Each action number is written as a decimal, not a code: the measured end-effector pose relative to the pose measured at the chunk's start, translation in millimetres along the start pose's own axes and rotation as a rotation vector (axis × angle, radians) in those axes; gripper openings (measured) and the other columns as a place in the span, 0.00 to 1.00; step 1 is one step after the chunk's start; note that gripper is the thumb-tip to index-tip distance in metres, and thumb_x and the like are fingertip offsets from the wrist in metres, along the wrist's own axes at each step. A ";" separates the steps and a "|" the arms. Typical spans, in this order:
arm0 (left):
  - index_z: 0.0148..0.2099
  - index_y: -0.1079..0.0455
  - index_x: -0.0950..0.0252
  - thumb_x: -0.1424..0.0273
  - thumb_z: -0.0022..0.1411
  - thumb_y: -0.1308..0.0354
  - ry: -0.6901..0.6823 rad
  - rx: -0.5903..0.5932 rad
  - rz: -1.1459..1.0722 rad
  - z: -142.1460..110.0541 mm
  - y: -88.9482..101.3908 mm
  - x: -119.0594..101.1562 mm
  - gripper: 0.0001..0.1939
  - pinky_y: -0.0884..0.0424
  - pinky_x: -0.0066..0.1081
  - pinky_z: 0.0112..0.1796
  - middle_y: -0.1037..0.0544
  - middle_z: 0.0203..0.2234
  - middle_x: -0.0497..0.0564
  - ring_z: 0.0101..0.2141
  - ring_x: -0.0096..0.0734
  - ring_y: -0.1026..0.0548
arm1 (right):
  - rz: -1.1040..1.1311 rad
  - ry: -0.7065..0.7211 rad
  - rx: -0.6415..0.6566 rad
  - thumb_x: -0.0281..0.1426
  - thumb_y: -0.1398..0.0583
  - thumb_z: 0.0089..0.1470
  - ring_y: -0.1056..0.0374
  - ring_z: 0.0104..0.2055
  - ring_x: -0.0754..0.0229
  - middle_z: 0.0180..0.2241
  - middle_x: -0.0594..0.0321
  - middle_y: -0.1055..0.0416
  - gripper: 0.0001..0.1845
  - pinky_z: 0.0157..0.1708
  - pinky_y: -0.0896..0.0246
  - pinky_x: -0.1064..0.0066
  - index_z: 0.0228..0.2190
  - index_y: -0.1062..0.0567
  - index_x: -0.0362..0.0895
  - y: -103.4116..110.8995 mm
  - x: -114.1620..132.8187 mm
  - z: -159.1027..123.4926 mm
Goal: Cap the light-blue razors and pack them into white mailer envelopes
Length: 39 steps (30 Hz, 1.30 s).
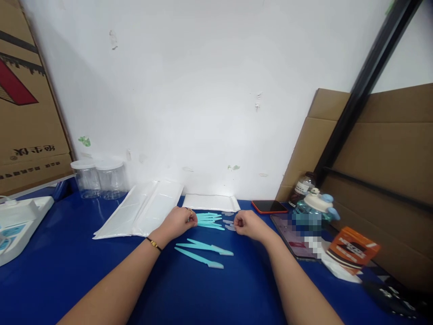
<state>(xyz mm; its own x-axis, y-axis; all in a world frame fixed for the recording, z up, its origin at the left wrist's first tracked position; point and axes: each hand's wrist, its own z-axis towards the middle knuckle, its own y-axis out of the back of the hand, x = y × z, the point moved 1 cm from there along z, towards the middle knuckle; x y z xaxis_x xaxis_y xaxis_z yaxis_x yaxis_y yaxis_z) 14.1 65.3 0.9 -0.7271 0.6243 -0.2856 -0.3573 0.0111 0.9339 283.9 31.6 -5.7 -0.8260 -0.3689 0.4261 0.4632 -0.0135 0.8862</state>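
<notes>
Head view: 2 bare hands are working over a blue table [209, 298] against a white wall.
Carton: at far left, a printed carton [30, 117] is standing on end.
Jars: 2 clear jars [110, 180] with white lids are standing side by side.
White packs: flat glossy packs [135, 212] are lying beside the left forearm.
Left hand: this hand [184, 221] is pinching, thumb to fingers, at the left ends of the row.
Turquoise tools: slim turquoise tools [209, 219] are lying fanned between the hands; nearer the person, separate capped tools [199, 258] are showing pale covers at their right ends.
Clear pieces: small loose clear pieces [229, 227] are lying just right of the row.
Right hand: its fingertips are closing together beside those pieces; whether this hand [249, 224] is gripping 1, I cannot tell.
Stage: the work is looking partway, with the near group covered and the row seemingly uncovered; whether covers are going on or coming off is not showing.
Right end: a red-edged phone [269, 206], a dark-capped bottle [302, 188], a teal cup [313, 210] and an orange packet [353, 250] are resting along this side.
Writing: the carton is carrying upside-down Chinese characters; the packet's dark lettering seems to be starting "NE", the rest unclear; the bottle's label is too small for reading.
</notes>
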 end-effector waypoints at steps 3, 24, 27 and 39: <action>0.32 0.27 0.60 0.68 0.56 0.46 0.058 -0.021 0.000 0.1 -3.0 10.5 0.07 0.39 0.26 0.32 0.23 0.30 0.46 0.31 0.30 0.28 | -0.040 -0.062 -0.091 0.25 0.42 0.43 0.34 0.26 0.63 0.25 0.61 0.27 0.05 0.25 0.45 0.76 0.21 0.25 0.42 2.0 -12.7 2.7; 0.31 0.27 0.62 0.63 0.51 0.41 -0.074 0.267 -0.245 -11.0 -0.4 -23.0 0.08 0.41 0.22 0.23 0.27 0.23 0.45 0.24 0.25 0.32 | 0.272 0.003 0.294 0.34 0.38 0.43 0.38 0.22 0.67 0.21 0.67 0.31 0.07 0.19 0.49 0.78 0.25 0.26 0.43 -24.0 47.4 -4.7; 0.30 0.27 0.62 0.64 0.53 0.43 -0.062 0.175 -0.197 -7.5 1.9 -20.6 0.08 0.41 0.23 0.24 0.27 0.23 0.45 0.25 0.25 0.31 | 0.261 0.001 0.211 0.35 0.38 0.44 0.38 0.22 0.66 0.20 0.67 0.30 0.08 0.20 0.49 0.77 0.24 0.26 0.43 -16.2 37.5 -2.9; 0.37 0.27 0.61 0.68 0.56 0.45 0.041 -0.111 0.001 2.4 -7.9 2.6 0.08 0.38 0.29 0.37 0.23 0.35 0.49 0.36 0.33 0.29 | 0.066 -0.085 -0.016 0.31 0.39 0.45 0.36 0.26 0.64 0.24 0.63 0.28 0.05 0.24 0.47 0.76 0.24 0.25 0.42 -0.6 11.4 0.4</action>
<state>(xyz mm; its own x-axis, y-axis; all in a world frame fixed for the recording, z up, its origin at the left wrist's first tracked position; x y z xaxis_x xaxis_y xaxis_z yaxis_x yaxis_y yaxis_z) 16.4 68.8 -6.6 -0.7500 0.5917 -0.2955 -0.4179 -0.0777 0.9052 274.0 27.8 -1.2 -0.8176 -0.2888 0.4981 0.5221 -0.0070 0.8528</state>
